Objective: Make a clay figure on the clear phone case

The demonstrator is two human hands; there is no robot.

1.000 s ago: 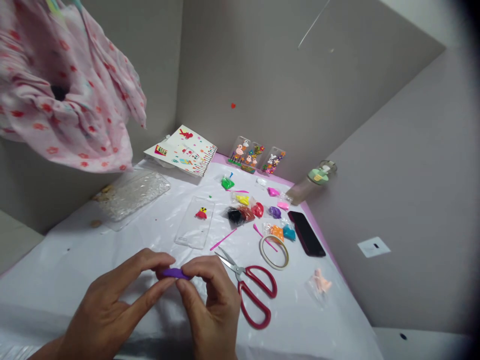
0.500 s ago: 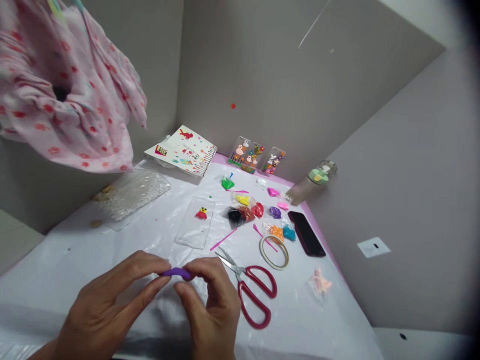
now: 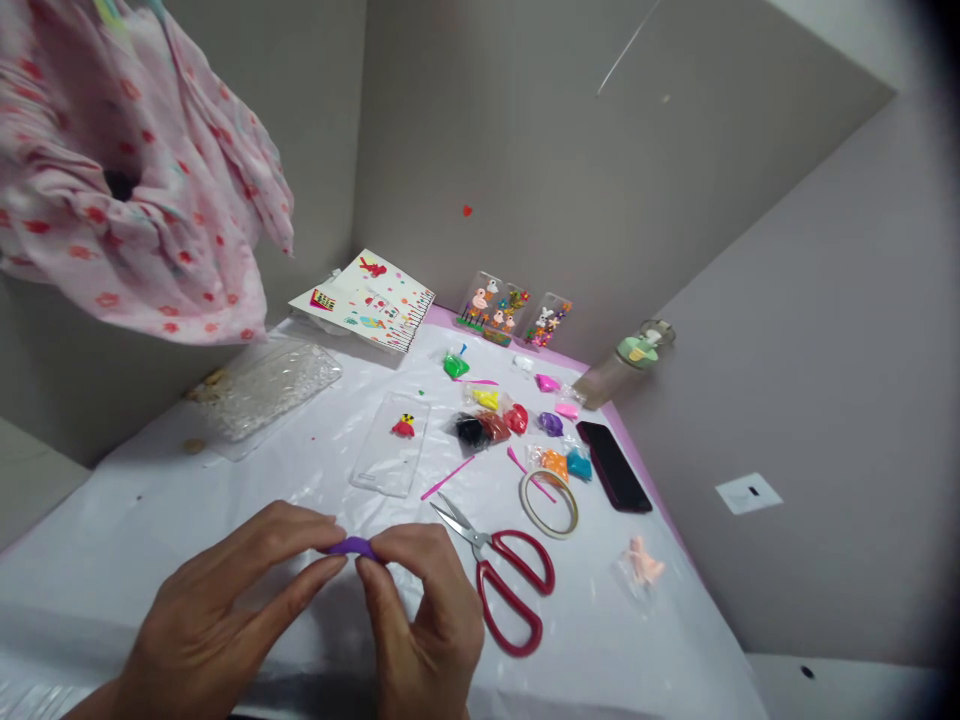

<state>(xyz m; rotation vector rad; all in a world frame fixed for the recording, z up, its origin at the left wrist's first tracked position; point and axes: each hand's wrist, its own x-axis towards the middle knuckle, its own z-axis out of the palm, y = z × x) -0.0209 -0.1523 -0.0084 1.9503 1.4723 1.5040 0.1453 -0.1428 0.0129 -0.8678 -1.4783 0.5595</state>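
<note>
Two bare hands meet above the near edge of a white-covered table (image 3: 247,490), seen from the worker's own head. Between them, in front of the body, is a small, slightly arched purple strip (image 3: 354,546) of what looks like modelling clay. The left hand (image 3: 214,590) pinches its left end between thumb and fingers; the right hand (image 3: 431,600) pinches the right end the same way, the two thumb tips near each other. Just beside the right hand lie scissors (image 3: 478,540) with red handles, blades parted and pointing away to the left. Beyond the hands, a clear phone case (image 3: 375,455) lies flat, bearing a small red, yellow and black figure (image 3: 403,426). A thin pink tool (image 3: 448,478) lies to its right. Farther right are a roll of tape (image 3: 524,500), bagged orange clay (image 3: 555,464) and a dark phone (image 3: 615,468).
</note>
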